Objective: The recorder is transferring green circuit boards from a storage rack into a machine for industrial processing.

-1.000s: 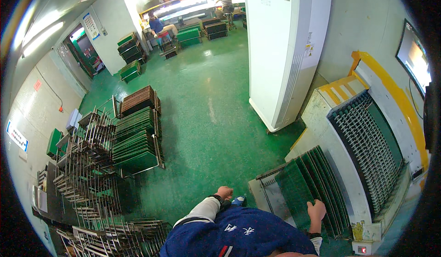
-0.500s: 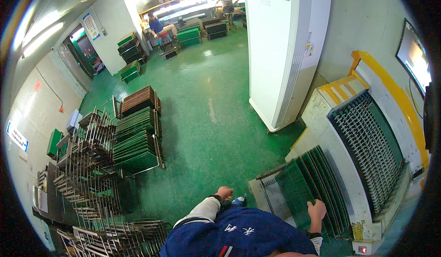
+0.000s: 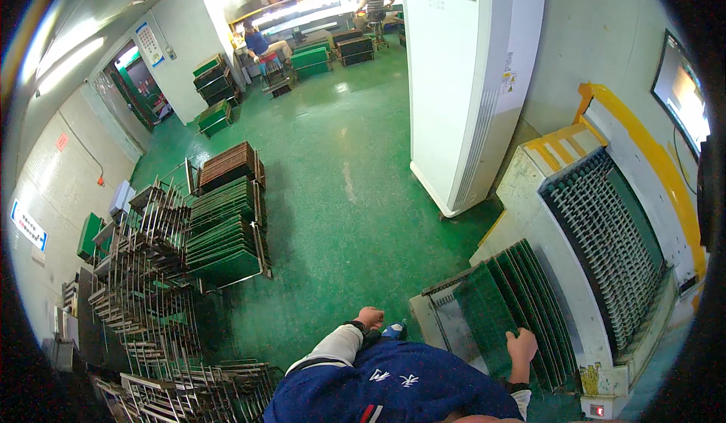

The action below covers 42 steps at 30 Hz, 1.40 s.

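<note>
My right hand [image 3: 522, 345] is closed at the edge of a thin green panel [image 3: 484, 317], at the front of a row of upright green panels. The row stands in a rack [image 3: 446, 278] at the lower right. Its fingers look pinched on the panel, though the fingertips are partly hidden. My left hand [image 3: 370, 318] hangs in front of my body, its fingers curled in, and nothing shows in it. A blue shoe [image 3: 393, 331] is visible just beside that hand.
Right of the rack stands a machine with rows of rollers [image 3: 605, 241]. A tall white cabinet [image 3: 454, 97] rises ahead of it. On the left are metal racks [image 3: 151, 272] and racked green panels [image 3: 223, 234]. People sit at a lit bench [image 3: 310, 18] far off.
My hands and the green panels look unmoved. Far back, a person behind the lit bench has shifted slightly.
</note>
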{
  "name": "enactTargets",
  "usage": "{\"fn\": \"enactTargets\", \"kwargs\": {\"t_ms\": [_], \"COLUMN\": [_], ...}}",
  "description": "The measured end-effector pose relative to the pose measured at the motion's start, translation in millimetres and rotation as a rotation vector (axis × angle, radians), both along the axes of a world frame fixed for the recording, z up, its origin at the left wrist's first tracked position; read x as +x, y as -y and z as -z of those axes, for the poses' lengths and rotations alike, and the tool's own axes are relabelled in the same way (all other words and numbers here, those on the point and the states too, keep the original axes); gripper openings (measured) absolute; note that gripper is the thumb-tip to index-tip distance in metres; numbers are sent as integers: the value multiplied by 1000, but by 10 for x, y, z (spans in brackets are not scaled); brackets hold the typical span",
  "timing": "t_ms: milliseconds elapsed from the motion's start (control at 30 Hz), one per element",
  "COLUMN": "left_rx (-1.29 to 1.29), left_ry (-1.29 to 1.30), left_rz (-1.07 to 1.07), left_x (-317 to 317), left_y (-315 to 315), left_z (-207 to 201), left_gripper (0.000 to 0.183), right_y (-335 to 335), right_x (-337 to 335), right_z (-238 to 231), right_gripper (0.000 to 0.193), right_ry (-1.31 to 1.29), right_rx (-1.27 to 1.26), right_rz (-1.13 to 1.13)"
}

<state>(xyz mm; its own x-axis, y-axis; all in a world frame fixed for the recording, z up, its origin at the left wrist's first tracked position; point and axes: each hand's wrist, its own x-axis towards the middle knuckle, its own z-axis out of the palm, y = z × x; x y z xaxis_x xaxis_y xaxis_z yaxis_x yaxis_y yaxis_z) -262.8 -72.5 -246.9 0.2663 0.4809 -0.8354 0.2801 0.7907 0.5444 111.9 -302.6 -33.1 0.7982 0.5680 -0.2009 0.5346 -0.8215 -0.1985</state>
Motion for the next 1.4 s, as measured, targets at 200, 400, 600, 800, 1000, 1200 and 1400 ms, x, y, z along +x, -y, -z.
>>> {"fn": "enactTargets", "kwargs": {"t_ms": [200, 400, 600, 800, 1000, 1200, 1400], "left_rx": [17, 25, 29, -9, -31, -9, -6], "left_ry": [-29, -6, 4, 35, 55, 58, 44], "left_rz": [-11, -56, -75, -83, -90, -59, -46], "left_x": [36, 10, 12, 23, -4, 13, 6], "left_y": [15, 24, 29, 27, 17, 22, 22], "left_z": [-113, -88, -49, -78, 25, 18, -1], "left_gripper": [10, 9, 12, 12, 14, 13, 18], "right_y": [80, 53, 21, 36, 1, 21, 26], "right_x": [84, 71, 40, 29, 1, 22, 34], "right_z": [210, 191, 89, 72, 6, 60, 94], "right_gripper": [41, 41, 44, 43, 44, 44, 43], "right_ry": [82, 43, -12, 19, -9, -3, 5], "right_rx": [32, 29, 3, -5, -20, -26, 7], "right_rz": [-36, -21, -6, -25, -24, -5, -16]}}
